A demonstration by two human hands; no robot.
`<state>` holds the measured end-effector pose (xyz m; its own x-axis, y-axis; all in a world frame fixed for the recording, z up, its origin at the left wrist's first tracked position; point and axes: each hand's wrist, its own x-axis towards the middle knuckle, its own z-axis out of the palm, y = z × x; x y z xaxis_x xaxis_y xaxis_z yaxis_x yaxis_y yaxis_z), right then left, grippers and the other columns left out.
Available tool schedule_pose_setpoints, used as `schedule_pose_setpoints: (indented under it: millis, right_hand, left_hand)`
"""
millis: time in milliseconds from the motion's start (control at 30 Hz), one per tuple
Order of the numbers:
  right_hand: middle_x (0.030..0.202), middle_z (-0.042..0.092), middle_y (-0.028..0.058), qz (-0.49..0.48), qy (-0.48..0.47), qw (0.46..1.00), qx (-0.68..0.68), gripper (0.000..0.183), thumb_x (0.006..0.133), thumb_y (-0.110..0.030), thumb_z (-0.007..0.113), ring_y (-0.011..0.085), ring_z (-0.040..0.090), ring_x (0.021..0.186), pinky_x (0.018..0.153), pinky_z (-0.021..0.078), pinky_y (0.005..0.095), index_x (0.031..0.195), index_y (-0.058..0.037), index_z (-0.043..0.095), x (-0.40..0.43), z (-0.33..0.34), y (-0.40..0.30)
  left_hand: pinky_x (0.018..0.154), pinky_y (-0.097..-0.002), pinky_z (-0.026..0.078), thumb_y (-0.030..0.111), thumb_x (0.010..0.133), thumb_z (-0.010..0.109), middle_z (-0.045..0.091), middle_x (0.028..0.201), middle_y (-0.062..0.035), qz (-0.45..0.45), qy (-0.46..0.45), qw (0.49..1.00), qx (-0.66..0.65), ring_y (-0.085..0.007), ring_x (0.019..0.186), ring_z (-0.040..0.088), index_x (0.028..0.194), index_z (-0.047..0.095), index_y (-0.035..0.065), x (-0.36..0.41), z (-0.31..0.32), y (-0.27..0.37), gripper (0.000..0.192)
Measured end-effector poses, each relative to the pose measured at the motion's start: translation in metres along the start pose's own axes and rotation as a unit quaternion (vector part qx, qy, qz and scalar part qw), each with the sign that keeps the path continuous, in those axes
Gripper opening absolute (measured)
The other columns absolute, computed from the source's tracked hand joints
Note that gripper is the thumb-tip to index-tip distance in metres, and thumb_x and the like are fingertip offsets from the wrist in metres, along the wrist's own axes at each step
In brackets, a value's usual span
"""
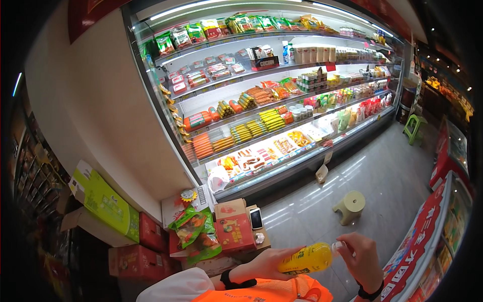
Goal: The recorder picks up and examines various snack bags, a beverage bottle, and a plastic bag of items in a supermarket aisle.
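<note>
My left hand (267,262) grips a clear plastic bottle of yellow drink (310,258) around its body. The bottle lies almost level in front of me, its neck pointing right. At the neck, the fingers of my right hand (357,253) pinch the white cap (338,246). Whether the cap is still joined to the neck cannot be seen clearly. Below the bottle is an orange vest (260,290) on my body. Left of my hands, green-and-clear food packets (196,230) rest on cartons beside a red printed box (234,232).
A lit refrigerated display case (241,188) holds sausages and packaged food. A phone (256,218) and crumpled tissue (259,238) lie on a carton. On the tiled floor stand a pale stool (351,205) and a green stool (415,126). A chest freezer (419,241) borders the right; a green carton (103,200), the left.
</note>
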<state>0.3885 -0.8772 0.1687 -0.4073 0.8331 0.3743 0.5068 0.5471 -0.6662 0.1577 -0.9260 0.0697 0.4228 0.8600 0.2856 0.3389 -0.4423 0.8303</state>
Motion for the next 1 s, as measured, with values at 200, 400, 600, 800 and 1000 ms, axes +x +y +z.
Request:
schedule_pose_setpoints:
  millis: [200, 400, 600, 800, 1000]
  right_hand:
    - [0.063, 0.058, 0.0127, -0.014, -0.004, 1.0, 0.017, 0.013, 0.074, -0.009, 0.063, 0.0225, 0.057, 0.052, 0.049, 0.0433, 0.0287, 0.08, 0.0014, 0.06, 0.004, 0.005, 0.002]
    - [0.05, 0.052, 0.0115, 0.059, 0.028, 0.997, -0.03, 0.021, 0.072, -0.015, 0.067, 0.023, 0.052, 0.042, 0.042, 0.0368, 0.0314, 0.063, -0.0001, 0.055, 0.004, 0.018, 0.007]
    - [0.046, 0.05, 0.0113, 0.04, 0.053, 0.99, -0.121, 0.026, 0.074, -0.019, 0.065, 0.0239, 0.052, 0.04, 0.041, 0.0351, 0.0334, 0.059, -0.001, 0.054, 0.001, 0.029, 0.02]
    - [0.052, 0.055, 0.0101, 0.061, 0.048, 0.996, -0.048, 0.02, 0.076, -0.02, 0.065, 0.0215, 0.055, 0.044, 0.043, 0.0401, 0.0302, 0.074, -0.0004, 0.061, 0.004, 0.028, 0.005]
    - [0.062, 0.059, 0.0102, 0.03, -0.041, 0.998, 0.024, 0.023, 0.075, -0.016, 0.068, 0.0171, 0.058, 0.051, 0.048, 0.0438, 0.0263, 0.088, 0.0018, 0.061, 0.005, 0.015, 0.004]
  left_hand:
    - [0.073, -0.0288, 0.05, 0.025, 0.068, 0.075, 0.061, 0.098, -0.0138, -0.02, 0.009, 0.999, -0.039, -0.0254, 0.08, 0.063, 0.136, 0.035, 0.0088, -0.006, 0.0, -0.002, 0.082]
    - [0.069, -0.0292, 0.051, 0.027, 0.067, 0.076, 0.061, 0.1, -0.0122, 0.001, 0.054, 0.989, 0.141, -0.0257, 0.078, 0.063, 0.133, 0.04, 0.0089, -0.012, 0.004, -0.004, 0.077]
    - [0.066, -0.0301, 0.051, 0.029, 0.063, 0.077, 0.061, 0.102, -0.0091, 0.083, 0.136, 0.942, 0.295, -0.024, 0.078, 0.063, 0.124, 0.05, 0.0056, -0.011, 0.0, -0.004, 0.071]
    - [0.066, -0.0305, 0.051, 0.031, 0.062, 0.077, 0.061, 0.101, -0.0092, 0.078, 0.154, 0.934, 0.313, -0.0239, 0.078, 0.063, 0.121, 0.051, 0.0056, -0.011, -0.004, -0.01, 0.069]
    - [0.067, -0.0312, 0.051, 0.032, 0.063, 0.077, 0.061, 0.1, -0.0101, 0.063, 0.177, 0.938, 0.293, -0.0254, 0.08, 0.063, 0.12, 0.051, 0.0049, -0.013, -0.003, -0.011, 0.068]
